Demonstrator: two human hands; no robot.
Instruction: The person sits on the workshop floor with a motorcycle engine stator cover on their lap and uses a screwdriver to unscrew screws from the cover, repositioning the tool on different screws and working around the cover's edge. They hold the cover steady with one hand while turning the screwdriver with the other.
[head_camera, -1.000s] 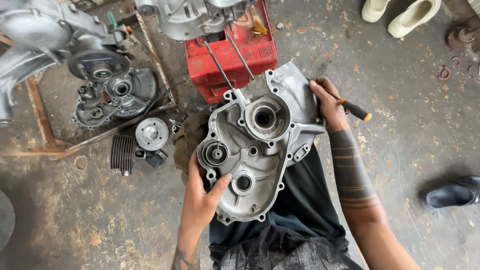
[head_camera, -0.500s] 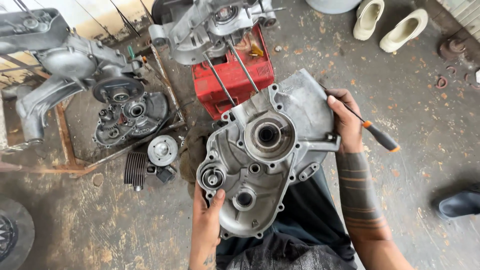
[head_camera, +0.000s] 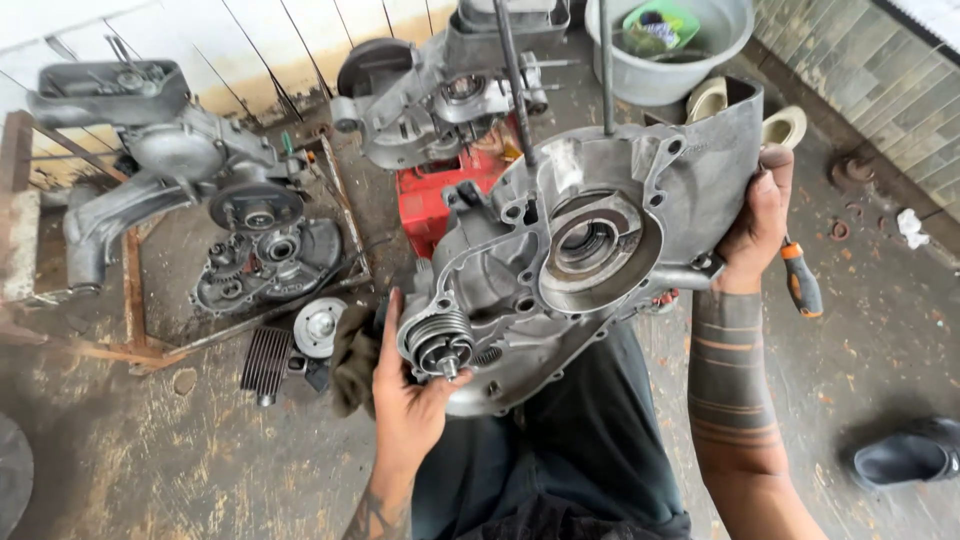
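I hold a large grey metal engine crankcase half (head_camera: 590, 250) up in front of me, tilted with its inner side toward the camera. My left hand (head_camera: 405, 395) grips its lower left end, next to a finned round part with a small shaft (head_camera: 440, 345). My right hand (head_camera: 755, 225) grips the upper right edge of the case and also holds a screwdriver (head_camera: 802, 282) with an orange and black handle that hangs down. A large round bearing opening (head_camera: 598, 245) sits in the middle of the case.
On the concrete floor stand a red box (head_camera: 440, 200) with another engine case (head_camera: 440, 100) on it, more engine parts on a rusty frame (head_camera: 230, 230) at left, a grey bucket (head_camera: 670, 50), pale shoes (head_camera: 785, 125) and a dark sandal (head_camera: 910, 450).
Both hands have lifted the crankcase half up and closer to the camera, tilting it. The view has swung upward, so the wall and bucket now show.
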